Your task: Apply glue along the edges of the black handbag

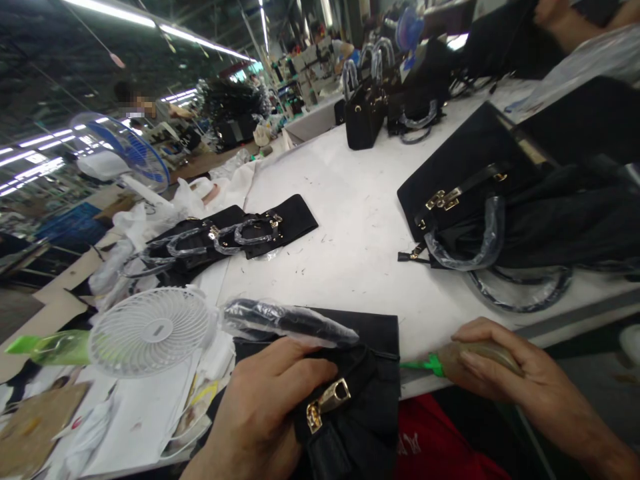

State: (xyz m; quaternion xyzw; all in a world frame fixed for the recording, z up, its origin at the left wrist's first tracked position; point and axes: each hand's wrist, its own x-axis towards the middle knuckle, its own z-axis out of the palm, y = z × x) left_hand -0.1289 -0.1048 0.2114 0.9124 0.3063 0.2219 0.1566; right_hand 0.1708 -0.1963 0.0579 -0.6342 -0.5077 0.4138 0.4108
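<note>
My left hand (260,413) grips a black handbag (350,400) at the near table edge, fingers curled over its top beside a gold clasp (327,403). A plastic-wrapped black handle (287,321) of this bag lies just above my fingers. My right hand (505,377) is closed round a pale tool handle (487,353) with a green tip (425,365), resting at the table edge to the right of the bag.
A small white fan (150,331) stands left of the bag. Flat black bag pieces with wrapped handles (225,237) lie mid-table. More black bags (500,200) pile at right, upright ones (365,107) at the back. Another person's arm (565,20) shows top right.
</note>
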